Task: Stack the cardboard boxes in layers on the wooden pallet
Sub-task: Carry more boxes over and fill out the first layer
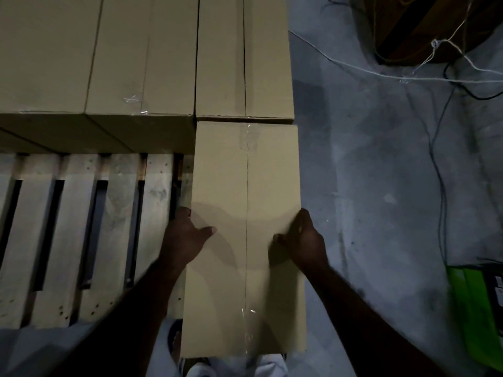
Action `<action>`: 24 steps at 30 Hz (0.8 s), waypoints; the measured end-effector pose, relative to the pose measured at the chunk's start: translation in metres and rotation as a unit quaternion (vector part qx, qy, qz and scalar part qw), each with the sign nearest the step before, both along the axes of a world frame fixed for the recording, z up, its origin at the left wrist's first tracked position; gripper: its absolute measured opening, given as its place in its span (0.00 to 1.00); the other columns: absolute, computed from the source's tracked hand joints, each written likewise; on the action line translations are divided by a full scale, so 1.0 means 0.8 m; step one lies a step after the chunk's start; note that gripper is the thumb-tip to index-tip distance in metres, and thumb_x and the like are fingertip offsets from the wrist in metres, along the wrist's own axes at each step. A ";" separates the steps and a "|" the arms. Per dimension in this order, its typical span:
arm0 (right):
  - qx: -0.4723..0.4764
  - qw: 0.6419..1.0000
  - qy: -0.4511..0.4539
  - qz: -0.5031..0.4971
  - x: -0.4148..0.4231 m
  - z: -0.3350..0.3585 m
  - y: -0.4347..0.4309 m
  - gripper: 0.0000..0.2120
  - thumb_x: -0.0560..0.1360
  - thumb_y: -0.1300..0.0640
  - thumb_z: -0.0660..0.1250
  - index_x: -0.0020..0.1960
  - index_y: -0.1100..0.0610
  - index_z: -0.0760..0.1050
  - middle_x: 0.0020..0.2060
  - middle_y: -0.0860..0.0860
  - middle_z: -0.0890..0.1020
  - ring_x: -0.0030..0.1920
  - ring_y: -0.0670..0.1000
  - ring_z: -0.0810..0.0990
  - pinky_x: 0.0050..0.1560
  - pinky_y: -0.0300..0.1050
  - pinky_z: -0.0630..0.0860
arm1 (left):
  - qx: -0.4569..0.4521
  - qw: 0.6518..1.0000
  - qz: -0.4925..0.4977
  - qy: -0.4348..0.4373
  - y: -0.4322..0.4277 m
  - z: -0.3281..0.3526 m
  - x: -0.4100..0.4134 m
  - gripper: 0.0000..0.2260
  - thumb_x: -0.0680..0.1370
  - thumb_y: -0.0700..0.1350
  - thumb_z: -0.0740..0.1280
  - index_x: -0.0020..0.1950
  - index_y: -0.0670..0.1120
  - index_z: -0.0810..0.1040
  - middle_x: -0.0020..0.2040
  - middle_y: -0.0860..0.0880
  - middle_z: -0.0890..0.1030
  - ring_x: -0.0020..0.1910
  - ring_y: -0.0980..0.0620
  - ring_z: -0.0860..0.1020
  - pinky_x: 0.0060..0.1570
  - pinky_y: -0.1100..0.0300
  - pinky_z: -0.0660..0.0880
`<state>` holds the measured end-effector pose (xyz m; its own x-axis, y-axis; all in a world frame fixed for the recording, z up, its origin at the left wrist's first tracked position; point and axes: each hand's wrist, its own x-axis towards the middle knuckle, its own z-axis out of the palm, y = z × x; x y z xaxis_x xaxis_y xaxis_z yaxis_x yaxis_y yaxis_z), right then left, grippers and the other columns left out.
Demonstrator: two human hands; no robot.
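A long taped cardboard box (245, 186) lies lengthwise at the right end of the wooden pallet (68, 227), its far end against a stacked box (245, 58). My left hand (185, 238) grips its left edge, thumb on top and fingers down the side. On the opposite edge, my right hand (302, 240) holds it the same way. More boxes (95, 55) stand in a row along the pallet's far half, with another box's corner (16, 144) showing lower at the left.
Bare pallet slats with dark gaps lie to the left of the held box. Grey concrete floor (381, 172) stretches to the right, crossed by thin cables and white string (441, 164). A green object (479, 308) sits at the right edge. My feet show below the box.
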<state>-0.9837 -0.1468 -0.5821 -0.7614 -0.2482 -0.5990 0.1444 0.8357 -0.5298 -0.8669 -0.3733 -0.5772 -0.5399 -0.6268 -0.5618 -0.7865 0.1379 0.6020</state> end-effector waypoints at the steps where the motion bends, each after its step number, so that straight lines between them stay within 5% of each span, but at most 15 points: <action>1: 0.001 1.000 0.001 0.003 -0.001 -0.001 -0.001 0.43 0.74 0.52 0.75 0.79 0.58 0.53 0.69 0.56 0.74 0.67 0.58 0.75 0.62 0.48 0.74 | -0.004 1.000 0.000 0.002 -0.002 -0.002 0.001 0.26 0.71 0.45 0.79 0.63 0.41 0.72 0.54 0.47 0.79 0.53 0.46 0.79 0.52 0.57 0.74; 12: 0.007 1.000 0.004 -0.002 -0.007 -0.007 -0.005 0.47 0.76 0.51 0.74 0.82 0.58 0.46 0.75 0.57 0.68 0.73 0.59 0.69 0.69 0.50 0.70 | -0.024 0.999 -0.022 0.004 -0.008 -0.001 -0.006 0.25 0.72 0.44 0.78 0.63 0.40 0.71 0.54 0.46 0.79 0.50 0.49 0.77 0.48 0.60 0.71; 24: 0.015 1.000 0.012 0.017 -0.009 -0.014 -0.008 0.48 0.75 0.49 0.74 0.82 0.57 0.46 0.73 0.59 0.70 0.71 0.59 0.71 0.66 0.51 0.71 | 0.007 0.999 -0.038 -0.027 -0.011 -0.009 -0.008 0.27 0.75 0.44 0.75 0.70 0.42 0.68 0.63 0.43 0.78 0.61 0.43 0.76 0.56 0.59 0.70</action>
<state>-0.9908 -0.1532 -0.5933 -0.7668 -0.2563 -0.5884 0.1031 0.8557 -0.5071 -0.8736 -0.3819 -0.5848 -0.5548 -0.5769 -0.5995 -0.8053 0.1915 0.5611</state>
